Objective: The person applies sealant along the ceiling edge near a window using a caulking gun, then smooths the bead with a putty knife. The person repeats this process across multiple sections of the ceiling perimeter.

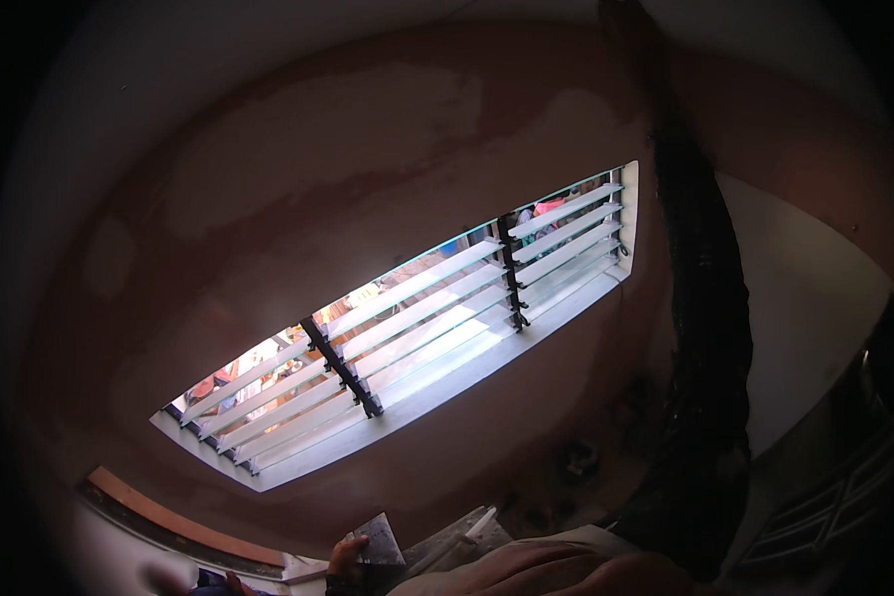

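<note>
At the bottom edge my left hand [345,555] grips a flat grey rectangular metal blade [378,539], its thumb resting on the face. Beside it lies a second grey plate [488,533] with a pale bar [480,524] across it; what supports this plate is hidden. My right arm, in a dark sleeve [704,313], stretches up along the right side. Its far end, where my right hand [633,30] seems to be, is lost in shadow at the top edge. Ahead is a reddish-brown wall [298,246] with lighter, smeared patches [335,134].
A louvre window [425,313] with glass slats and dark uprights crosses the wall in a white frame [447,372]. People and clutter show beyond the slats. A person's blue clothing [212,579] appears at lower left. Folded cloth [536,562] fills the bottom middle.
</note>
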### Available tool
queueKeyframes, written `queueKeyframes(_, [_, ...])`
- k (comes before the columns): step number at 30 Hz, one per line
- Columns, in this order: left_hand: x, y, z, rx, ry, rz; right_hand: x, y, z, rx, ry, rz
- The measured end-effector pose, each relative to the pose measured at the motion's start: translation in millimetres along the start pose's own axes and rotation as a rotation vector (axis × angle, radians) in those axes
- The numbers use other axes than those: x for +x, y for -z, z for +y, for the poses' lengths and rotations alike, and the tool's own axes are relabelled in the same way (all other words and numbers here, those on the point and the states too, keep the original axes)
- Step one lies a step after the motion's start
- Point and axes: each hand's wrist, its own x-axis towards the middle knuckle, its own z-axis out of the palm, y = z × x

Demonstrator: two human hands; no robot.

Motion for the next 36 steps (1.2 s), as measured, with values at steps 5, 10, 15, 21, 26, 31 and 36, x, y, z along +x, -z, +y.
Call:
queueKeyframes(5, [11.0, 3.8, -4.6, -0.044, 0.003, -0.031, -9.0, -45.7, 17.0, 0.305, -0.173, 0.018])
queueKeyframes(10, [-2.0, 6.9, -10.1, -0.04, 0.004, 0.015, 17.2, -80.1, 8.3, 0.475, -0.175, -0.002])
queueKeyframes(15, [-15.9, -20.9, 15.4, -0.02, -0.014, 0.054, 7.9, -134.0, 84.5, -0.177, 0.253, -0.282])
queueKeyframes(21, [-19.1, -15.0, 8.5, -0.09, 0.018, 0.024, -62.5, -138.1, 21.8, -0.062, -0.146, -0.165])
queueKeyframes(26, [4.8, 13.9, -8.9, -0.086, 0.05, -0.02, -4.8, -75.0, 13.7, -0.082, 0.238, -0.012])
queueKeyframes(31, [18.6, 24.7, -14.4, -0.035, 0.064, -0.029, 33.1, 5.1, 17.1, -0.084, 0.164, 0.15])
queueKeyframes(36, [29.4, 26.2, -11.2, 0.084, 0.033, 0.0, -2.8, 20.5, 19.5, 0.285, -0.266, 0.23])
